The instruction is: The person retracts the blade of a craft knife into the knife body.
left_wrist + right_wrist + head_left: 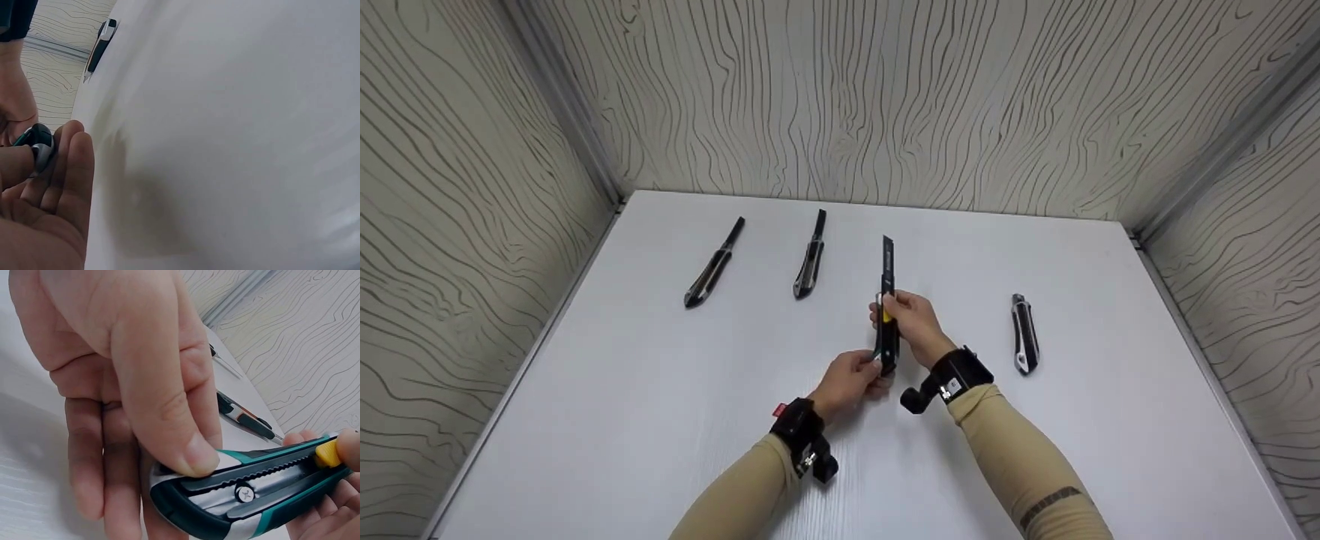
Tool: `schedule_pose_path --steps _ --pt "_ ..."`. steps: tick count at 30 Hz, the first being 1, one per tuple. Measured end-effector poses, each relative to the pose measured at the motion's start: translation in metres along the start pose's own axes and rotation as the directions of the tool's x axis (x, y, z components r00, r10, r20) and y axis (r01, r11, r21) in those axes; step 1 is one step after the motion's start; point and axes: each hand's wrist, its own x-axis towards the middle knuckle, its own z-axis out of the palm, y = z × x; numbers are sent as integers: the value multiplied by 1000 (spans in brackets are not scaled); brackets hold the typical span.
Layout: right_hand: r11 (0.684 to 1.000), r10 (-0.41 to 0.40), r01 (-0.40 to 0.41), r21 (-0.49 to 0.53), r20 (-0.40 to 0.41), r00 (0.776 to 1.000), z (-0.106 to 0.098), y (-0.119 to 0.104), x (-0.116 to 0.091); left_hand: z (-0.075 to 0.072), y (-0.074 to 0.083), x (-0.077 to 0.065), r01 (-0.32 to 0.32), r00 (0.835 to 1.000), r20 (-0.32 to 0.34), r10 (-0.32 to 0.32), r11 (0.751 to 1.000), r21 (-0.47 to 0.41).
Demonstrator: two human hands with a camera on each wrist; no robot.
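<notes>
Both hands hold one utility knife (888,342) above the white table, its dark blade (888,255) extended and pointing away from me. My right hand (915,321) grips the handle's middle, with the thumb on the yellow slider (327,454). At the butt end, my left hand (846,381) pinches the handle; its thumb lies on the casing near a screw (245,494). Green and silver trim shows along the black handle in the right wrist view. The left wrist view shows only the butt (43,143) between thumb and fingers.
Two more utility knives, one at far left (709,277) and one nearer the middle (808,270), lie with blades extended. Another knife (1024,336) lies on the right, seemingly retracted. Wood-patterned walls (840,97) surround the white table (660,420) at the back and sides.
</notes>
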Motion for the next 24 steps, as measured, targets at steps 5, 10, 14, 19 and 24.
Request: schedule_pose_path --steps 5,10,14,19,24 --pt "1000 12 -12 -2 -15 1000 0 -1 0 0 0 0 5 1000 -4 -5 1000 5" --pt "1000 12 -12 10 -18 1000 0 -1 -1 1 -1 0 0 1000 -1 0 1000 -2" --pt "1000 6 -6 24 -17 1000 0 -1 -1 1 0 0 0 1000 4 0 1000 -9" --pt "1000 12 -12 19 -15 1000 -1 -1 -1 1 1 -1 3 1000 -2 -3 1000 -1" --pt "1000 1 -1 27 1 1000 -2 -1 -1 2 1 0 3 1000 -6 -3 1000 3"
